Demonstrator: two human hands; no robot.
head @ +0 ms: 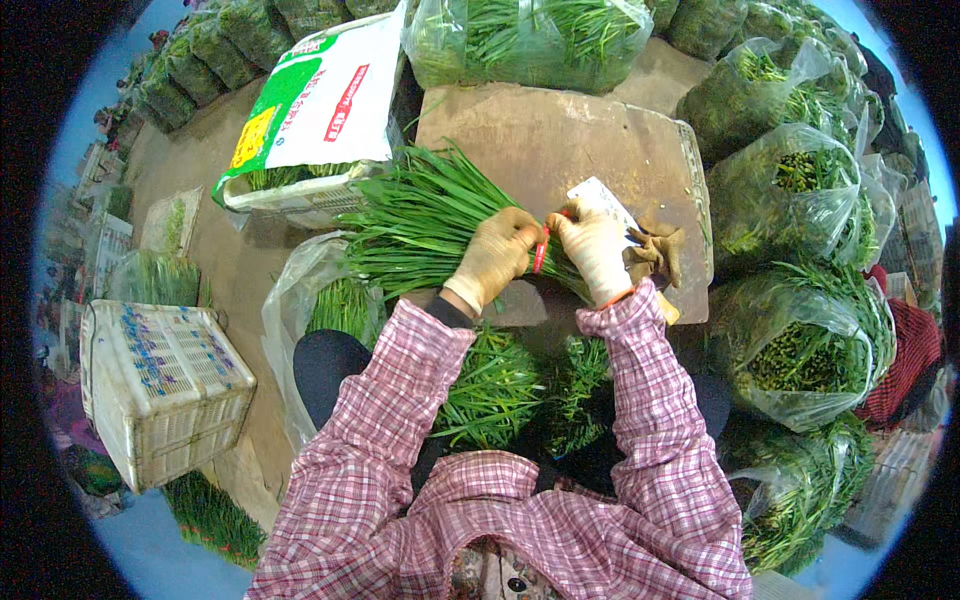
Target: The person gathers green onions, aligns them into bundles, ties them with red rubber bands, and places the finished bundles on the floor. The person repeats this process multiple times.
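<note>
A bunch of long green leaves, probably garlic chives, lies across the near left part of a brown board. A red tape band goes around its stem end. My left hand, in a stained pale glove, rests over the bunch and pinches the band. My right hand, gloved too, is just right of it, with thumb and forefinger closed at the band's upper end. The stem ends are partly hidden under the right hand. Beside that hand lie a white printed card and a crumpled brown glove.
A white crate of greens, covered by a printed sack, stands at the board's left. Plastic bags of greens line the right side. Loose greens lie between my knees. Another white crate stands at far left.
</note>
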